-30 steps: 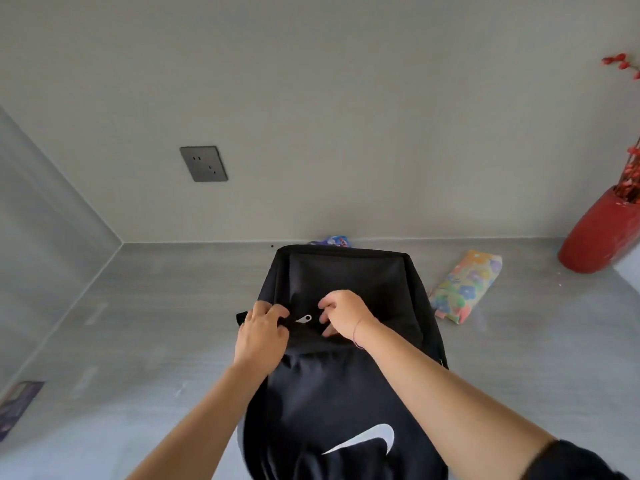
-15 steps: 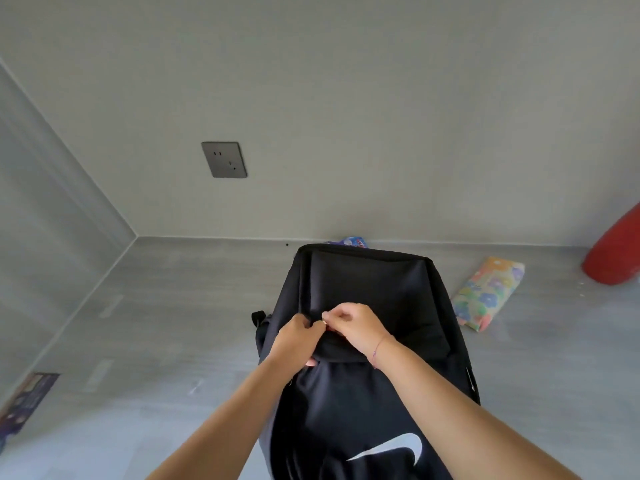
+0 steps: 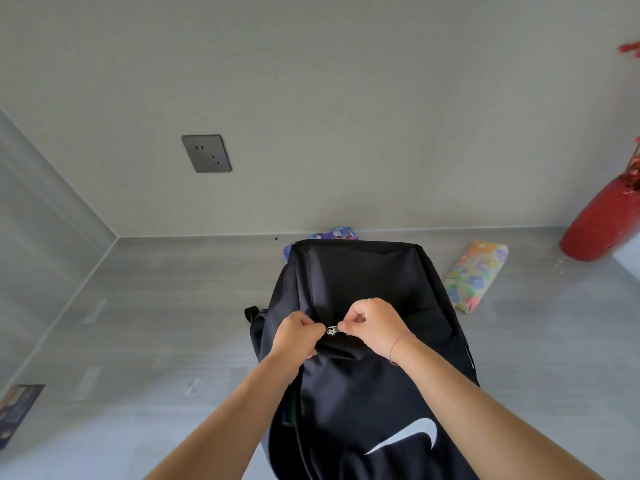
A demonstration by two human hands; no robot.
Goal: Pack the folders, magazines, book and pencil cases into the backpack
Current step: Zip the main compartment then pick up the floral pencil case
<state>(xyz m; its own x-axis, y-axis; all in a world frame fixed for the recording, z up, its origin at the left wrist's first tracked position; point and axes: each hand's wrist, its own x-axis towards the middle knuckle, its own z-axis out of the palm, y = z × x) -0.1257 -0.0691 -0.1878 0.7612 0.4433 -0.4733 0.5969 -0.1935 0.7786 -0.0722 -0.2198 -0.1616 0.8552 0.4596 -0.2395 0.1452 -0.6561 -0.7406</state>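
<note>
A black backpack (image 3: pixel 367 278) with a white swoosh stands on the grey table in front of me. My right hand (image 3: pixel 372 323) pinches its silver zipper pull (image 3: pixel 333 330) near the top front. My left hand (image 3: pixel 296 336) grips the black fabric just left of the pull. A flowered pencil case (image 3: pixel 476 273) lies on the table to the right of the backpack. A blue and purple pencil case (image 3: pixel 334 234) peeks out behind the backpack's top edge, mostly hidden. A green edge shows in a gap along the backpack's left side.
A red vase (image 3: pixel 602 223) with red stems stands at the far right by the wall. A dark magazine (image 3: pixel 17 410) lies at the table's left edge. A grey wall socket (image 3: pixel 206 153) sits on the back wall.
My hands have shifted on the backpack's top: the right one has taken the zipper pull between its fingers, and the left holds the fabric beside it. The view has swung slightly.
</note>
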